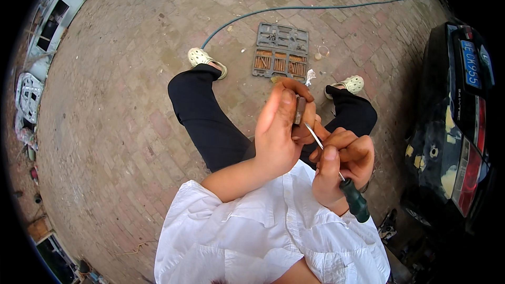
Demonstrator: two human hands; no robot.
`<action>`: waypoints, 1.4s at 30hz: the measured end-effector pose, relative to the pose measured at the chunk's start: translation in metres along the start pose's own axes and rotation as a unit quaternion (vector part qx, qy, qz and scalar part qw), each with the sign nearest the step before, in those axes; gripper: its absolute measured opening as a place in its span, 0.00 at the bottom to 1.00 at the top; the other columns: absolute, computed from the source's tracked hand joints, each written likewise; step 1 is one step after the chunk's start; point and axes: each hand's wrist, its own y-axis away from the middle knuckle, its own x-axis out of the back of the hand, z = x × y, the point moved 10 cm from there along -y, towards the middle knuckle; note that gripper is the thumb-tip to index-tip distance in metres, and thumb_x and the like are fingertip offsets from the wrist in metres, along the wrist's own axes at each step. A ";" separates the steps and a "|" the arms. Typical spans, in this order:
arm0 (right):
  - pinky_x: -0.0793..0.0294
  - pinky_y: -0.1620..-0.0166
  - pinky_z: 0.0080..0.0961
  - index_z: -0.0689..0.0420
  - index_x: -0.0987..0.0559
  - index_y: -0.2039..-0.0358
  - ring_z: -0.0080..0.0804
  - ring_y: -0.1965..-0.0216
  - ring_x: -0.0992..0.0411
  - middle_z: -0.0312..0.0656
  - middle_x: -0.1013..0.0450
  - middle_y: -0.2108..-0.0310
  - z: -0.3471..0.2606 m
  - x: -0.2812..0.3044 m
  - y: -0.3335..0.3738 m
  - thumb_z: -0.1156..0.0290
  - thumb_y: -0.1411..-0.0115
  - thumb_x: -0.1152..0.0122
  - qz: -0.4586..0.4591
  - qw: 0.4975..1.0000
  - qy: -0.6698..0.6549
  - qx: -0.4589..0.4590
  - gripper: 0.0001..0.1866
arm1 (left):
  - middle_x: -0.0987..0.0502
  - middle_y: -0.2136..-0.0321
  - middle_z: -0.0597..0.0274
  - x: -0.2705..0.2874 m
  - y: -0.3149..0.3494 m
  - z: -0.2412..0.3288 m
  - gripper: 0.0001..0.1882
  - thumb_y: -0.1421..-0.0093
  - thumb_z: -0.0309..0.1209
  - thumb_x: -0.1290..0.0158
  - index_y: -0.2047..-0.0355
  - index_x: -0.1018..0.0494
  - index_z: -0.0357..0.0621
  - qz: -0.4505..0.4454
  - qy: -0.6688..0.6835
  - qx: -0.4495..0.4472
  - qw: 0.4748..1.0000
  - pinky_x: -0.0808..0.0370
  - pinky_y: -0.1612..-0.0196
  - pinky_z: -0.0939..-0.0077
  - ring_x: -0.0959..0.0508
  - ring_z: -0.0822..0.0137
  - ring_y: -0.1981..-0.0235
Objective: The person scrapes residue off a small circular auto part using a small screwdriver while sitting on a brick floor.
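Your left hand (pixel 278 134) pinches the small metal piece (pixel 299 111), its long axis running near-far. Your right hand (pixel 342 165), nearer and to the right, grips the screwdriver (pixel 355 201) by its shaft; the tip points far-left, just beside the piece's near end.

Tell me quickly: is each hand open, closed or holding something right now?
Left hand: closed, pinching a small dark piece.
Right hand: closed around the shaft of a green-handled, screwdriver-like tool.
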 end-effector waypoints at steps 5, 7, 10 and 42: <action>0.37 0.80 0.17 0.58 0.43 0.76 0.23 0.84 0.39 0.43 0.36 0.82 -0.004 -0.002 0.000 0.78 0.44 0.50 -0.023 0.999 0.036 0.031 0.11 | 0.46 0.87 0.71 -0.004 -0.001 -0.002 0.18 0.34 0.46 0.67 0.62 0.40 0.42 -0.021 0.014 0.008 1.000 0.45 0.83 0.86 0.48 0.81 0.88; 0.36 0.79 0.18 0.58 0.43 0.76 0.24 0.84 0.39 0.43 0.35 0.81 -0.003 -0.001 -0.001 0.78 0.44 0.50 -0.026 0.999 0.037 0.027 0.11 | 0.45 0.87 0.70 -0.003 -0.001 -0.003 0.18 0.34 0.45 0.67 0.61 0.40 0.42 -0.022 0.010 0.001 1.000 0.46 0.84 0.85 0.48 0.80 0.87; 0.35 0.78 0.18 0.58 0.43 0.76 0.24 0.84 0.39 0.43 0.36 0.81 0.000 0.002 0.000 0.79 0.44 0.50 -0.014 0.999 0.028 0.020 0.11 | 0.41 0.84 0.66 0.000 -0.001 -0.007 0.17 0.34 0.45 0.66 0.60 0.41 0.42 -0.037 0.028 -0.003 0.999 0.46 0.84 0.85 0.45 0.79 0.86; 0.22 0.70 0.30 0.61 0.37 0.78 0.30 0.85 0.32 0.46 0.31 0.82 -0.016 -0.015 -0.001 0.84 0.52 0.41 -0.073 0.992 0.053 0.092 0.13 | 0.43 0.85 0.69 0.005 0.009 0.030 0.13 0.35 0.39 0.60 0.63 0.41 0.41 -0.030 -0.145 -0.265 0.953 0.45 0.82 0.80 0.43 0.78 0.87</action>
